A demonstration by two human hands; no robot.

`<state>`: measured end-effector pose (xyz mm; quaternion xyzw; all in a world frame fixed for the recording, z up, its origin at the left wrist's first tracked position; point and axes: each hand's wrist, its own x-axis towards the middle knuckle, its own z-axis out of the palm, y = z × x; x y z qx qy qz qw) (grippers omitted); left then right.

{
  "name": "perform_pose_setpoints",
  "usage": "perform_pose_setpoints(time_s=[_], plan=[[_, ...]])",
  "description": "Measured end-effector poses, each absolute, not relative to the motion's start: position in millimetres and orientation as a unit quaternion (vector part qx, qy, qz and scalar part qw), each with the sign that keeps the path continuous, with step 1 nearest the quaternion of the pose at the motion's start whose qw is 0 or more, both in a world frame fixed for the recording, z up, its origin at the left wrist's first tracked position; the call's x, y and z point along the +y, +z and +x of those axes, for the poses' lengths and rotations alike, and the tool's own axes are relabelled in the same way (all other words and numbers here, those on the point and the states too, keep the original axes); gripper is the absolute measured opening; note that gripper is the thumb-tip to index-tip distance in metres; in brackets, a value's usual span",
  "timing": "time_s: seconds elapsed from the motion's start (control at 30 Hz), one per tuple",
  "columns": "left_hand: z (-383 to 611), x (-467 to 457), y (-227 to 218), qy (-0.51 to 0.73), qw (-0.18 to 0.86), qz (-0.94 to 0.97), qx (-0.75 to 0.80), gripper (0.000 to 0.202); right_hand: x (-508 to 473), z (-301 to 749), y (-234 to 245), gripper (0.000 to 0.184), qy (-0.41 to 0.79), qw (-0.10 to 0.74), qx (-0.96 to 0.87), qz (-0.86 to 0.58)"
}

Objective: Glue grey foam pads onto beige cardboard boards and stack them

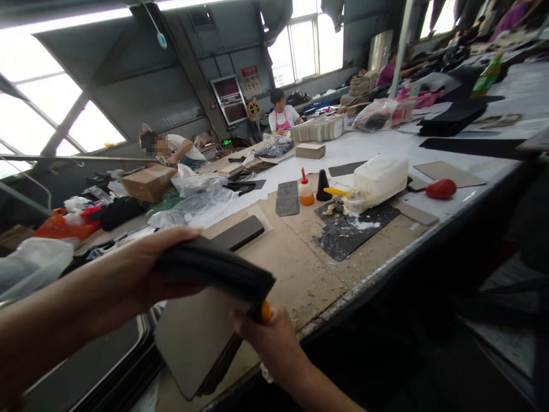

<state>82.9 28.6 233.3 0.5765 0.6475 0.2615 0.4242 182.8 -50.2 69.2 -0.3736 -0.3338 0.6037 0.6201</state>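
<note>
My left hand (169,269) grips a thick stack of black panels (218,269), tilted in the air over the table's near side. Under the stack's lower right end, my right hand (278,337) is closed round a tool with an orange-yellow handle (266,312); its working end is hidden, so I cannot tell its kind. Below both hands stands a pile of grey-beige panels (197,337) with rounded corners. Farther back, another dark stack (238,233) lies on the brown board.
On the board lie a glue-smeared black sheet (355,232), a cut-open white jug (381,180), an orange bottle with a red nozzle (306,191) and a black cone (323,186). A red object (441,189) sits near the table's edge. Co-workers sit across the table.
</note>
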Motion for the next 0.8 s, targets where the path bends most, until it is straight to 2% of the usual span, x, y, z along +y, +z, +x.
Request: perform_pose_setpoints(time_s=[0.07, 0.1, 0.2, 0.27, 0.4, 0.57, 0.8], plan=[[98, 49, 216, 0.187, 0.527, 0.553, 0.618, 0.056, -42, 189, 52, 0.023, 0.626, 0.629, -0.213, -0.409], [100, 58, 202, 0.169, 0.523, 0.581, 0.6, 0.056, -37, 193, 43, 0.025, 0.633, 0.62, -0.149, -0.438], [87, 68, 146, 0.121, 0.361, 0.711, 0.591, 0.066, -27, 206, 23, 0.036, 0.651, 0.567, 0.005, -0.504], [66, 61, 108, 0.108, 0.248, 0.754, 0.599, 0.085, -24, 211, 17, 0.037, 0.665, 0.55, 0.053, -0.503], [38, 34, 52, 0.016, 0.192, 0.79, 0.582, 0.11, -24, 213, 18, 0.032, 0.674, 0.543, 0.078, -0.495], [43, 34, 36, -0.084, 0.109, 0.833, 0.536, 0.126, -26, 214, 21, 0.032, 0.676, 0.524, 0.056, -0.515], [48, 64, 38, -0.129, 0.13, 0.861, 0.475, 0.129, -25, 219, 24, 0.03, 0.677, 0.48, 0.004, -0.558]])
